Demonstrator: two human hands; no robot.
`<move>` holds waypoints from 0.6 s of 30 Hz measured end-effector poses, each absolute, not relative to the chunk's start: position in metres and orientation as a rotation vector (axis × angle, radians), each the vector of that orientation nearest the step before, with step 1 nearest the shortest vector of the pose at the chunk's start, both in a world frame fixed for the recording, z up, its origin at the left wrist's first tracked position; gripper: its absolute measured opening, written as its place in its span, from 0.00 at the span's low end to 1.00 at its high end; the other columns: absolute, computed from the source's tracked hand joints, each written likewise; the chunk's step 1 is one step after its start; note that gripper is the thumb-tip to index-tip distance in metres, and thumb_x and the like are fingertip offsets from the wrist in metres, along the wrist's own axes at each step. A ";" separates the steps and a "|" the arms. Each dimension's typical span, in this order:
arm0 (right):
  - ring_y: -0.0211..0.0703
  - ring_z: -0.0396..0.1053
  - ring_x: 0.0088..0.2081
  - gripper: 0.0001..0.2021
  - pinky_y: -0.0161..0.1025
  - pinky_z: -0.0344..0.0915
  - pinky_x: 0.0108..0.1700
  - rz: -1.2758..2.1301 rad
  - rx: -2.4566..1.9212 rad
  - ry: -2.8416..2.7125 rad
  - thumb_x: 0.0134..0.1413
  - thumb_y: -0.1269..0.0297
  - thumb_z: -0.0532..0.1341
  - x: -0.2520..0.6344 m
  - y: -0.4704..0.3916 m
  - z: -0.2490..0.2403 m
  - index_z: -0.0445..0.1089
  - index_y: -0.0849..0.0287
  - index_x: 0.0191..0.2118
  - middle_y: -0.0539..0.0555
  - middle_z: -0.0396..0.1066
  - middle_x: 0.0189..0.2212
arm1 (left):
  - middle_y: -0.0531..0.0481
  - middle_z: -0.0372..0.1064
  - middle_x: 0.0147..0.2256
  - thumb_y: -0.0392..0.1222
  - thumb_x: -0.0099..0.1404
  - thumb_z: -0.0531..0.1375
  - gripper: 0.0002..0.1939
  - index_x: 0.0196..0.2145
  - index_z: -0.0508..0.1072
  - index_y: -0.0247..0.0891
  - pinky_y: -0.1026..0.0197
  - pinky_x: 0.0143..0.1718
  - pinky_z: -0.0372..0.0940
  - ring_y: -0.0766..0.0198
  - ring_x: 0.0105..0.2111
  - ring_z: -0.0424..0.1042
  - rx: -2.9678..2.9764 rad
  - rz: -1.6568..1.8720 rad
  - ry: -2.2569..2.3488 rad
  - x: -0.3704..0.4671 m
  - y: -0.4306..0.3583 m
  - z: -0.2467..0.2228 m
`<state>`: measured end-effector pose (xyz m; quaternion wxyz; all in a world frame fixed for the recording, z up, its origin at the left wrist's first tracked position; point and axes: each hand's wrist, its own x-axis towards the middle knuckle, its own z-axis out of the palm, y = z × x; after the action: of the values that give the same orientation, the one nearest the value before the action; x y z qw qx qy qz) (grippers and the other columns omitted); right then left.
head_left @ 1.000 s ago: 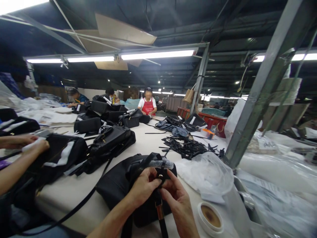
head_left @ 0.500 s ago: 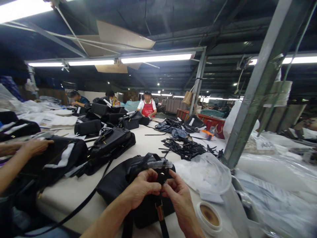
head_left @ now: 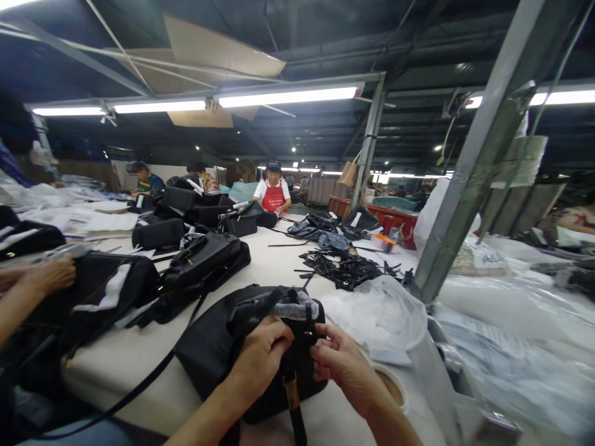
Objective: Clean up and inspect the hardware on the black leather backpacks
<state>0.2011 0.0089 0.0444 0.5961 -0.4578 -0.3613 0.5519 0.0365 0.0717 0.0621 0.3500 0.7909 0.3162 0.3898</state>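
Note:
A black bag (head_left: 209, 337) lies on the pale table in front of me, with clear plastic wrap (head_left: 295, 305) round its top handle. My left hand (head_left: 267, 347) is closed at the middle of the bag, thumb and fingers pinched together; what lies between them is too small to make out. To the right, my right hand (head_left: 332, 353) has its fingers curled at the bag's right side, beside a small shiny metal piece (head_left: 308, 333). A black strap with a gold-coloured metal fitting (head_left: 291, 393) hangs down the front of the bag, below and between my hands.
Another person's hands (head_left: 51, 275) rest on a black bag at the left. More black bags (head_left: 204, 263) and a heap of black straps (head_left: 344, 267) lie farther back. At the right stand a metal post (head_left: 465, 179), a plastic bag (head_left: 381, 316) and a round white tub (head_left: 400, 387).
My hands have moved apart, the right one shifting right and the left one slightly left. The other person's hand has moved left. The whole view has shifted a little.

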 end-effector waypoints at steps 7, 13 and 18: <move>0.32 0.62 0.20 0.19 0.33 0.64 0.25 1.289 -1.076 -0.764 0.35 0.66 0.68 0.198 0.015 0.043 0.63 0.58 0.37 0.40 0.63 0.17 | 0.47 0.72 0.38 0.29 0.63 0.54 0.09 0.36 0.71 0.40 0.60 0.41 0.67 0.59 0.38 0.72 2.552 0.904 0.832 0.037 0.075 0.044; 0.30 0.59 0.18 0.10 0.31 0.62 0.23 1.174 -1.172 -0.865 0.35 0.66 0.65 0.190 0.021 0.032 0.63 0.58 0.27 0.41 0.62 0.16 | 0.48 0.68 0.28 0.31 0.68 0.48 0.12 0.31 0.69 0.37 0.58 0.31 0.65 0.59 0.28 0.67 3.235 1.215 0.503 0.037 0.072 0.032; 0.31 0.59 0.18 0.07 0.30 0.60 0.19 0.979 -1.271 -0.926 0.35 0.67 0.63 0.183 0.023 0.023 0.62 0.58 0.23 0.43 0.62 0.16 | 0.43 0.70 0.34 0.33 0.71 0.42 0.16 0.36 0.69 0.33 0.58 0.34 0.67 0.58 0.32 0.69 3.280 1.319 0.366 0.040 0.071 0.045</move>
<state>0.1835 0.0231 0.0233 0.6009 -0.5484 -0.3998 0.4224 0.0399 0.0715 0.0447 -0.2048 0.9033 0.1008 0.3632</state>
